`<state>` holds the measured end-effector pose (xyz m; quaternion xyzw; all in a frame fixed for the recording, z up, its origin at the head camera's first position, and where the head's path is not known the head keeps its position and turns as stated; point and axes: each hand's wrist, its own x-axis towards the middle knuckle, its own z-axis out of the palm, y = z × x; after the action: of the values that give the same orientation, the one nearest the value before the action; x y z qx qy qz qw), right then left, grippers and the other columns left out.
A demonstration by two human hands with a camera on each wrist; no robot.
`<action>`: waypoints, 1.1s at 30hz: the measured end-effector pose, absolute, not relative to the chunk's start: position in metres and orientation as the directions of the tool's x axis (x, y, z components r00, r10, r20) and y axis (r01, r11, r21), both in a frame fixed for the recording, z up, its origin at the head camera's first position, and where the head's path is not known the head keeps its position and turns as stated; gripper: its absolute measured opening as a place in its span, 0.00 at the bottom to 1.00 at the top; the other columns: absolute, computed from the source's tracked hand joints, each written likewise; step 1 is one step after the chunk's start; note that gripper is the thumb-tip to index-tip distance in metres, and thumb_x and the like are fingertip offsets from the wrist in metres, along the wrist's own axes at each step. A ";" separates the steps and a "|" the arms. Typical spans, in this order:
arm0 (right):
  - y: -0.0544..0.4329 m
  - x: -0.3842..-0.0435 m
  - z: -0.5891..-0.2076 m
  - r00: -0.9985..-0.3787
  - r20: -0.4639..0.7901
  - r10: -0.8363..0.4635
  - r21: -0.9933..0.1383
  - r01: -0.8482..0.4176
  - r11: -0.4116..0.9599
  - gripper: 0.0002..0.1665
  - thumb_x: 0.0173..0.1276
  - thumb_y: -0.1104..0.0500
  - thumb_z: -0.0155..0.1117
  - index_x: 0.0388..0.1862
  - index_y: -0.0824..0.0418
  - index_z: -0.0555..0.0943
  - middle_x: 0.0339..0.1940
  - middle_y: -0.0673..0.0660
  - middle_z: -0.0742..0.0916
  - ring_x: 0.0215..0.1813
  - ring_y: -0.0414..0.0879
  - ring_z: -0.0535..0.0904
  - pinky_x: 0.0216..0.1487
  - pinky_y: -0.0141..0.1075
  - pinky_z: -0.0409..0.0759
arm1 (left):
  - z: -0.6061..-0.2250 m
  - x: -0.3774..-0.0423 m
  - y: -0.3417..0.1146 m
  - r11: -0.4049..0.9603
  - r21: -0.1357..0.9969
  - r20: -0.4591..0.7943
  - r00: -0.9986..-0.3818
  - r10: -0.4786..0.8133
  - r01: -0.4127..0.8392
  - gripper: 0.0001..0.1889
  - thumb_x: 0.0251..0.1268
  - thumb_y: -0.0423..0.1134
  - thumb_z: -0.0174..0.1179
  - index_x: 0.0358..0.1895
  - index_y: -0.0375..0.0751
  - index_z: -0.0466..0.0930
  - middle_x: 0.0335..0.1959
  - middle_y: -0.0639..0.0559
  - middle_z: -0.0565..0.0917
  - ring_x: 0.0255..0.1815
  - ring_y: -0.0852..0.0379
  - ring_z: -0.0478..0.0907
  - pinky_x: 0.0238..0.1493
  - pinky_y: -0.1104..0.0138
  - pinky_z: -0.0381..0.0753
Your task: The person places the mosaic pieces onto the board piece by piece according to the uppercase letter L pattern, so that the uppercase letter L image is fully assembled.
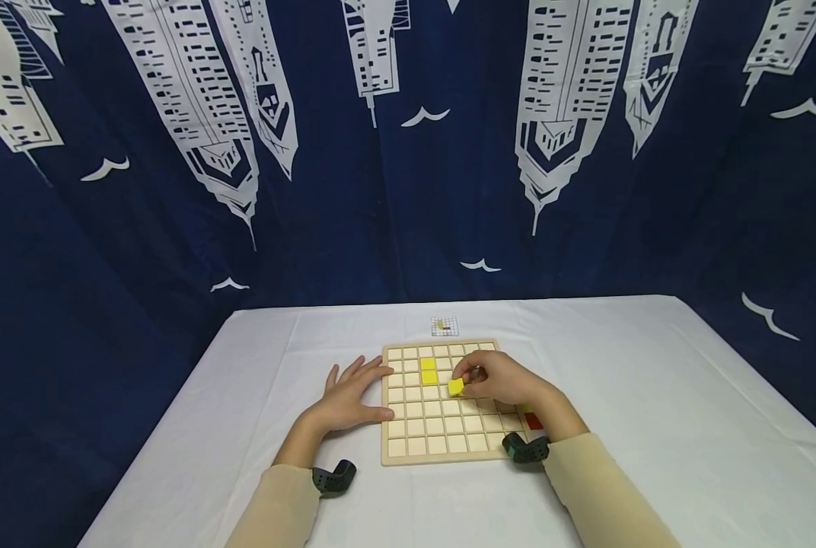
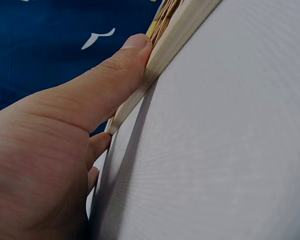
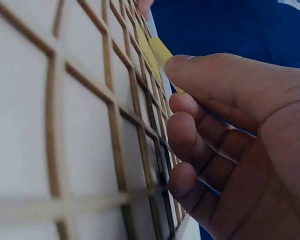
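Sleeves; board holds 2 yellow tiles.

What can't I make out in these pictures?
Head: printed details on the card, too small.
Head: outline of the red piece, partly behind right forearm.
Right wrist: part of the held yellow tile, hidden by fingers.
Left wrist: much of the board, cut off at top.
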<state>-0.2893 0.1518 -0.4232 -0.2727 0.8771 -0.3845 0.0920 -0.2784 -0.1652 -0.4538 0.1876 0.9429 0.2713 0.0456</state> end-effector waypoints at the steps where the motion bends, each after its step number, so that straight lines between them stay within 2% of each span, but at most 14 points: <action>1: 0.150 -0.289 -0.424 -0.831 0.058 -0.553 -0.716 -0.420 0.558 0.12 0.63 0.62 0.72 0.46 0.58 0.84 0.37 0.52 0.84 0.36 0.40 0.77 0.40 0.28 0.78 | -0.454 -0.278 -0.165 0.783 0.527 0.016 -0.925 0.379 0.330 0.41 0.51 0.61 0.72 0.71 0.59 0.69 0.81 0.52 0.58 0.84 0.42 0.43 0.78 0.36 0.26; 14: 0.131 -0.284 -0.428 -0.805 0.129 -0.578 -0.687 -0.493 0.533 0.13 0.61 0.65 0.73 0.45 0.61 0.83 0.37 0.56 0.84 0.34 0.40 0.76 0.39 0.27 0.78 | -0.455 -0.279 -0.164 0.790 0.518 0.013 -0.927 0.376 0.328 0.41 0.51 0.61 0.72 0.71 0.59 0.69 0.81 0.52 0.58 0.84 0.42 0.43 0.78 0.36 0.26; 26: 0.124 -0.283 -0.431 -0.825 0.171 -0.539 -0.650 -0.505 0.568 0.13 0.60 0.65 0.72 0.45 0.61 0.83 0.39 0.55 0.85 0.36 0.39 0.76 0.40 0.28 0.78 | -0.456 -0.280 -0.164 0.792 0.515 0.011 -0.926 0.377 0.329 0.41 0.51 0.62 0.72 0.71 0.59 0.69 0.82 0.52 0.57 0.84 0.42 0.42 0.78 0.36 0.26; 33: 0.121 -0.283 -0.433 -0.836 0.150 -0.527 -0.651 -0.485 0.584 0.11 0.61 0.66 0.71 0.42 0.57 0.83 0.38 0.53 0.85 0.34 0.38 0.74 0.38 0.27 0.76 | -0.455 -0.280 -0.164 0.790 0.516 0.012 -0.925 0.381 0.332 0.42 0.51 0.62 0.72 0.71 0.59 0.69 0.81 0.52 0.58 0.84 0.42 0.42 0.78 0.36 0.25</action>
<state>-0.2825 0.1210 -0.4332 -0.2845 0.8894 -0.3564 0.0299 -0.2795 -0.1639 -0.4549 0.1885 0.9448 0.2641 0.0462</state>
